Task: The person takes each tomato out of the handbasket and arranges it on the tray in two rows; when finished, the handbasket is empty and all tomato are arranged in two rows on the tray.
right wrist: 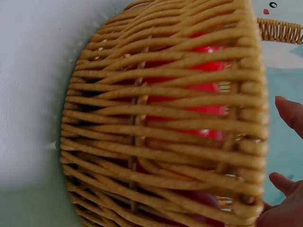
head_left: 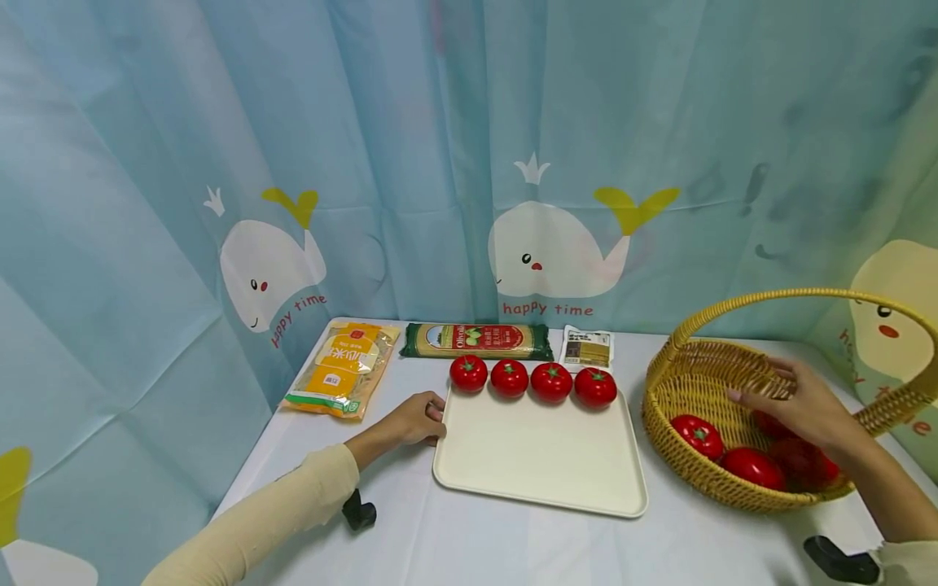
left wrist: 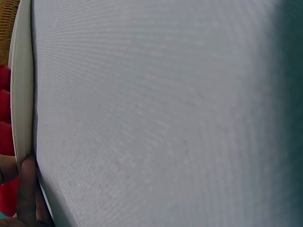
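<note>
My left hand (head_left: 416, 419) pinches the left rim of a cream rectangular tray (head_left: 542, 460); in the left wrist view the thumb and fingers lie on either side of the tray edge (left wrist: 22, 90). Several red tomatoes (head_left: 509, 379) with green stem tops stand in a row along the tray's far side. Over the mouth of a wicker basket (head_left: 663, 448) at the right, my right hand (head_left: 809, 405) has its thumb and fingers spread with nothing between them. Inside the basket lie more tomatoes (head_left: 753, 468), partly covered by this hand and wrist. The right wrist view shows red through the weave.
Behind the tray lie a green-ended pack of noodles (head_left: 476, 341) and a small sachet (head_left: 587, 348). A yellow and orange food bag (head_left: 341, 368) rests at the back left. The basket's tall handle (head_left: 791, 294) arches over its opening. A whale-print curtain (head_left: 432, 163) hangs behind the table.
</note>
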A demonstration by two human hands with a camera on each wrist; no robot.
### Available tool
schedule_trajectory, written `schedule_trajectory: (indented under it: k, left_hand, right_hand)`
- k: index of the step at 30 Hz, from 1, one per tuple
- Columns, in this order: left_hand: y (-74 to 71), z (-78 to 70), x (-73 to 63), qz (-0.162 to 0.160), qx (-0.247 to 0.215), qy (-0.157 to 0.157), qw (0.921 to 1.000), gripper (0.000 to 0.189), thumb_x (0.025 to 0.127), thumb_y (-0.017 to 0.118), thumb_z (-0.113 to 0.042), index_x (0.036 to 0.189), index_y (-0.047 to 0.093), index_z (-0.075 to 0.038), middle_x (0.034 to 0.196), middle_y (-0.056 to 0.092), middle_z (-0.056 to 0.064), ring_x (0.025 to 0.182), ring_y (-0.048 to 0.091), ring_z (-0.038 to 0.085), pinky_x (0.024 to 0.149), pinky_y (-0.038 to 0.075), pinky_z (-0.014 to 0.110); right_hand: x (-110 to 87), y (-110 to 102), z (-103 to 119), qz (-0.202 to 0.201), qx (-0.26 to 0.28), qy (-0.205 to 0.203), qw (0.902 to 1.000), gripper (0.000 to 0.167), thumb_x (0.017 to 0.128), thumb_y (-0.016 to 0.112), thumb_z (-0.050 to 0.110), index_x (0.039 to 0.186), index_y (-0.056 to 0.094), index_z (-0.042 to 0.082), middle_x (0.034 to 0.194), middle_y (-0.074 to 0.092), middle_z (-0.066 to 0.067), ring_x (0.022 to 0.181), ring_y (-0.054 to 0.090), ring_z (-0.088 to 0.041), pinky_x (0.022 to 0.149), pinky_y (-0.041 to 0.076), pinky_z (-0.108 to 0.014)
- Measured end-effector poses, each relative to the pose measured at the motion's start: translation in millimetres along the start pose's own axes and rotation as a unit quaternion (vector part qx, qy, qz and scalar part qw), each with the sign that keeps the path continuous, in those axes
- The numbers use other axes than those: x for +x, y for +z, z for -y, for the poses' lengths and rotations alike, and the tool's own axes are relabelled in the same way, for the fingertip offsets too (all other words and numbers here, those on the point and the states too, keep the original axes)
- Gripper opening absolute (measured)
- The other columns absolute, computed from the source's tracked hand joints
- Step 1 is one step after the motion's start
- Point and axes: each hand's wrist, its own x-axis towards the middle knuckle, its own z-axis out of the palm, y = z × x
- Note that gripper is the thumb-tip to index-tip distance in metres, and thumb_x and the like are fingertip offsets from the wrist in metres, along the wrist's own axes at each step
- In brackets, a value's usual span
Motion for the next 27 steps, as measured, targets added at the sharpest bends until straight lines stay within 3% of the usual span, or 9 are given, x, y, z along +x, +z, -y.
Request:
schedule_trajectory:
  k: [3,5,6,9,10,12,17,21,27]
  left_hand:
    - [0.5,-0.6,-0.2,-0.001,0.0,-0.003,1.0,0.041,0.076,0.07,0.006,0.115,0.058,0.003,0.086,0.055,0.006,0.069,0.057,0.015,0.06,0.062,0.025]
    - [0.8,-0.9,-0.7,-0.003,0.001,-0.004,1.0,0.041,0.076,0.07,0.006,0.115,0.058,0.003,0.086,0.055,0.006,0.069,0.057,0.015,0.06,0.062,0.025]
    - [0.9,-0.7,-0.7,-0.004,0.001,-0.003,1.0,0.041,0.076,0.07,0.007,0.115,0.058,0.003,0.086,0.055,0.006,0.07,0.057,0.015,0.06,0.062,0.026]
    - [1.1,-0.3,-0.6,-0.005,0.003,-0.003,1.0,0.041,0.076,0.07,0.007,0.115,0.058,0.004,0.087,0.055,0.006,0.071,0.057,0.015,0.061,0.062,0.027]
    - [1.0,-0.2,-0.7,-0.004,0.002,-0.003,1.0,0.041,0.076,0.07,0.007,0.115,0.058,0.004,0.087,0.055,0.007,0.071,0.057,0.015,0.062,0.063,0.027]
    - [0.5,0.0,-0.5,0.0,0.0,-0.001,1.0,0.042,0.075,0.07,0.006,0.115,0.057,0.004,0.087,0.056,0.007,0.071,0.058,0.016,0.062,0.063,0.028]
    - [-2.0,-2.8,-2.9,0.01,-0.004,0.013,0.9999,0.04,0.076,0.069,0.006,0.113,0.056,0.005,0.086,0.055,0.008,0.07,0.059,0.015,0.061,0.063,0.027]
    - [-0.1,-3.4,-1.0,0.006,-0.002,0.009,0.9999,0.04,0.076,0.068,0.007,0.114,0.056,0.005,0.086,0.055,0.007,0.07,0.058,0.015,0.061,0.062,0.026]
    - [2.0,-0.6,2.3,-0.002,0.001,-0.005,1.0,0.041,0.076,0.07,0.007,0.115,0.057,0.003,0.086,0.055,0.006,0.07,0.057,0.015,0.059,0.061,0.025]
  right_hand:
    - [2.1,0.3,-3.0,-0.003,-0.01,-0.001,0.9999,0.095,0.095,0.066,0.039,0.151,0.014,-0.017,0.134,0.043,-0.037,0.095,0.053,-0.012,0.086,0.048,-0.049]
    - [2.8,-0.2,-4.5,-0.003,-0.014,0.005,0.9999,0.098,0.095,0.066,0.04,0.15,0.01,-0.019,0.132,0.043,-0.038,0.093,0.051,-0.01,0.086,0.047,-0.051]
    - [3.4,-0.7,-5.3,-0.004,-0.018,0.006,0.9998,0.098,0.095,0.067,0.04,0.149,0.011,-0.02,0.129,0.045,-0.037,0.091,0.052,-0.009,0.084,0.049,-0.046]
    - [4.8,-2.2,-7.1,-0.002,-0.027,0.014,0.9996,0.1,0.095,0.066,0.04,0.148,0.009,-0.022,0.127,0.045,-0.04,0.093,0.055,-0.022,0.084,0.05,-0.049]
    - [5.3,-2.8,-7.8,0.002,-0.025,0.016,0.9996,0.101,0.095,0.066,0.04,0.147,0.007,-0.023,0.128,0.044,-0.042,0.096,0.054,-0.03,0.086,0.049,-0.057]
    - [7.1,-3.4,-9.3,0.004,-0.035,0.017,0.9992,0.101,0.095,0.066,0.04,0.147,0.008,-0.023,0.125,0.046,-0.041,0.096,0.055,-0.031,0.083,0.051,-0.05]
    - [12.6,-2.5,-11.6,0.022,-0.04,0.014,0.9989,0.099,0.095,0.065,0.042,0.146,0.011,-0.025,0.126,0.046,-0.041,0.105,0.049,-0.041,0.088,0.047,-0.058]
    - [15.0,-1.6,-14.0,0.042,-0.025,0.024,0.9985,0.103,0.096,0.063,0.044,0.145,0.005,-0.026,0.137,0.028,-0.049,0.12,0.034,-0.058,0.098,0.035,-0.077]
    - [16.8,-2.2,-17.0,0.049,-0.02,0.038,0.9979,0.107,0.097,0.061,0.047,0.144,-0.001,-0.026,0.14,0.017,-0.052,0.126,0.024,-0.066,0.099,0.03,-0.082]
